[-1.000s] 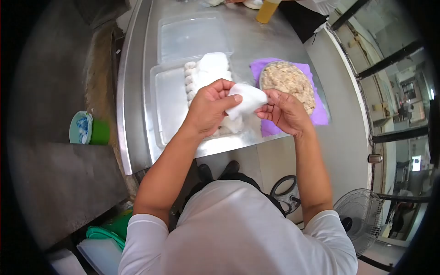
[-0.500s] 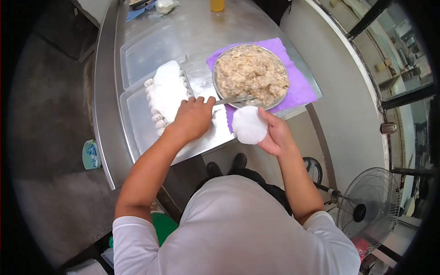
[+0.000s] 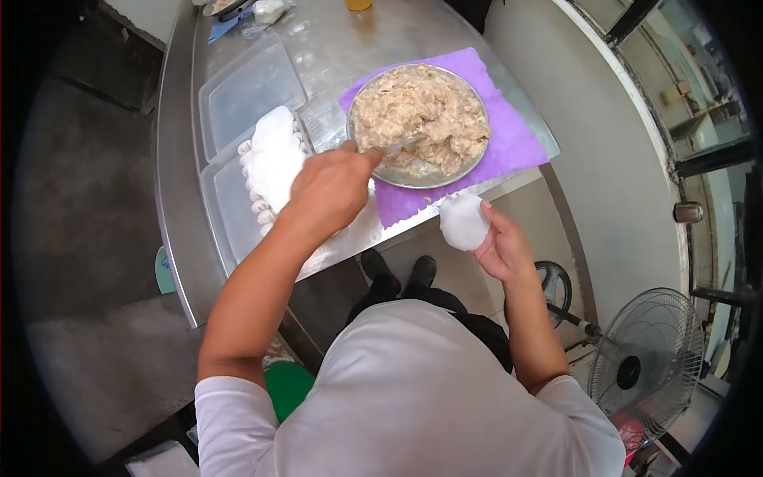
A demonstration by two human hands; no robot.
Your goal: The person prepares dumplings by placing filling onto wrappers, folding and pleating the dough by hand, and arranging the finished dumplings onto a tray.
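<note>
My left hand is closed round the handle of a flat metal spreader, whose blade lies in the pale, chunky filling. That filling is heaped in a round metal dish on a purple cloth. In my right hand rests a thin round white dough wrapper, held between thumb and fingers beyond the table's front edge. Left of my left hand, a white stack, perhaps more wrappers, sits among small rounded white pieces.
A clear plastic tray is under the white pieces, with another tray or lid behind it on the steel table. A yellow container stands at the far edge. A fan is at right, near the wall.
My left hand has pushed the spreader further into the filling. My right hand with the wrapper has drawn away to the right and slightly down. The view has shifted a little.
</note>
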